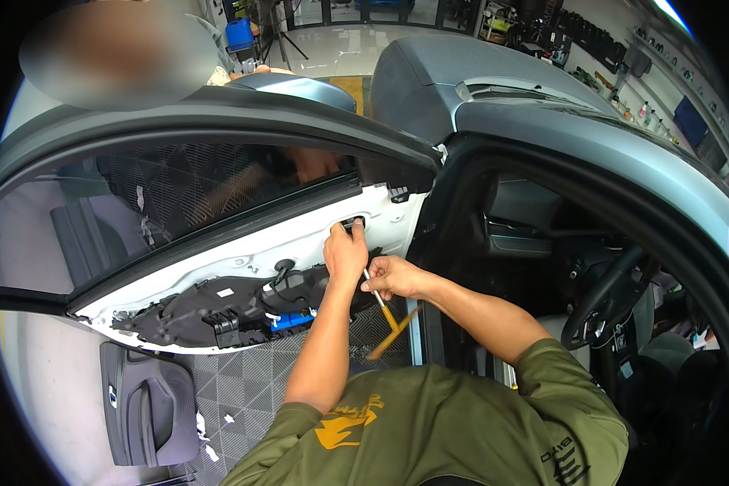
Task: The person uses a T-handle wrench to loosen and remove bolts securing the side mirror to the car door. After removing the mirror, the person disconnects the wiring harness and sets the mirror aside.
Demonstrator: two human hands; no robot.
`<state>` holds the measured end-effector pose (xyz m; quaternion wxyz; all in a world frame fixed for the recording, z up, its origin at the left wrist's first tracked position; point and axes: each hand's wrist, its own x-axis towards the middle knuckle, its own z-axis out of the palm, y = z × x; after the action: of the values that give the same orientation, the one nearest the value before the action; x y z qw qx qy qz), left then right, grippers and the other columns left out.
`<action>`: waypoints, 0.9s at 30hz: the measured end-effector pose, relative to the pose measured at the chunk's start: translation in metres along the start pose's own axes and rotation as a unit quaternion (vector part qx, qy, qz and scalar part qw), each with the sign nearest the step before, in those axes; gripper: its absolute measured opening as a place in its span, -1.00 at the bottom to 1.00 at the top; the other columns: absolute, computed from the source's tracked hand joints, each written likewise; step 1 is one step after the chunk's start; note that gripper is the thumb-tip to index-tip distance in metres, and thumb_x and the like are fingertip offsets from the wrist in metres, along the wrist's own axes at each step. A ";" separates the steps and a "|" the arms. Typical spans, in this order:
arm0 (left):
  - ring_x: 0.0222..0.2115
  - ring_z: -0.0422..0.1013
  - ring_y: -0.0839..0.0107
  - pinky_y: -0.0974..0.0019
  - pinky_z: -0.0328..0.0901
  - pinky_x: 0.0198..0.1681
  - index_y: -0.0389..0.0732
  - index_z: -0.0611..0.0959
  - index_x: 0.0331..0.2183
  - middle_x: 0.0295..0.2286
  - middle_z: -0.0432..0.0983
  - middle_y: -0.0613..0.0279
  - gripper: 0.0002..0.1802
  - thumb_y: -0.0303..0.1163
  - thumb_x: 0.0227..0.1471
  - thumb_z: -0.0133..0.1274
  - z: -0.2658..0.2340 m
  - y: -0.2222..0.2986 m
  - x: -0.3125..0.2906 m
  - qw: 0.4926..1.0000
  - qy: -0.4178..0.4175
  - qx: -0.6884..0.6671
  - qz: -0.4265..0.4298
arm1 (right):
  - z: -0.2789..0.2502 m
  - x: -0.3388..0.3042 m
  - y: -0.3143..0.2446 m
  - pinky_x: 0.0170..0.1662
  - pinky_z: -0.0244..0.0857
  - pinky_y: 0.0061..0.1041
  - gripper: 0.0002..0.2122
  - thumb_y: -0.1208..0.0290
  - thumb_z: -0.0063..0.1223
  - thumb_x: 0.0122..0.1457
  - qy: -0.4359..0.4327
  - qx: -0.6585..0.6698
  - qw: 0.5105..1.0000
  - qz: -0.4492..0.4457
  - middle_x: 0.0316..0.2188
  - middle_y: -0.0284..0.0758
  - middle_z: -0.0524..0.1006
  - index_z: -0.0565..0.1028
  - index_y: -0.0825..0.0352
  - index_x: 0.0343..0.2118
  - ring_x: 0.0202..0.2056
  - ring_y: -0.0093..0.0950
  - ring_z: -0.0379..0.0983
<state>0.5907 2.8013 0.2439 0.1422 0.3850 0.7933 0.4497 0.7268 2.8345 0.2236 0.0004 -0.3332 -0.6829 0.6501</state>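
A car door stands open before me with its white inner metal (389, 217) bare. My left hand (346, 253) is against that metal, its curled fingers at a small dark opening (353, 220) near the front upper part of the door. The fingertips are partly hidden, and what they hold cannot be seen. Just below and to the right, my right hand (393, 278) pinches the pale shaft of a T-handled rod (387, 314). Its yellow crossbar hangs toward me, while the rod's upper end disappears by my left hand.
Black lining (182, 306) and a blue part (292, 321) cover the lower door. A removed door trim panel (147, 409) rests on the floor at left. The steering wheel (603, 300) is at right. Another person (206, 36) is beyond the window frame.
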 end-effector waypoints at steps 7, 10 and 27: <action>-0.30 0.42 -0.25 -0.07 0.26 -0.16 -0.46 0.46 -0.26 -0.40 0.49 -0.37 -0.45 -0.05 0.09 -0.09 -0.007 0.009 -0.002 0.998 -0.044 0.023 -0.032 | 0.001 -0.006 -0.007 -0.42 0.41 -0.50 -0.85 0.42 0.03 0.16 -0.079 0.179 0.981 0.007 -0.44 -0.26 0.50 0.42 0.42 -0.32 -0.49 -0.48 0.48; -0.30 0.42 -0.25 -0.07 0.26 -0.16 -0.47 0.46 -0.26 -0.40 0.49 -0.37 -0.45 -0.05 0.09 -0.10 -0.003 0.007 0.004 0.999 -0.027 0.026 -0.027 | -0.003 -0.007 -0.012 -0.40 0.42 -0.49 -0.83 0.40 0.02 0.16 -0.069 0.169 0.983 0.003 -0.42 -0.25 0.50 0.41 0.42 -0.30 -0.46 -0.46 0.49; -0.24 0.42 -0.22 0.00 0.26 -0.13 -0.50 0.48 -0.27 -0.36 0.49 -0.38 -0.45 -0.08 0.05 -0.04 0.005 0.016 -0.001 1.000 -0.010 0.001 -0.017 | -0.015 -0.009 -0.006 -0.44 0.43 -0.53 -0.82 0.48 0.01 0.15 -0.052 0.185 0.981 -0.014 -0.41 -0.22 0.50 0.38 0.46 -0.24 -0.48 -0.43 0.52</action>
<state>0.6020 2.8083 0.2546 0.1575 0.3763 0.7988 0.4421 0.7378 2.8445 0.2351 0.0361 -0.2835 -0.5550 0.7812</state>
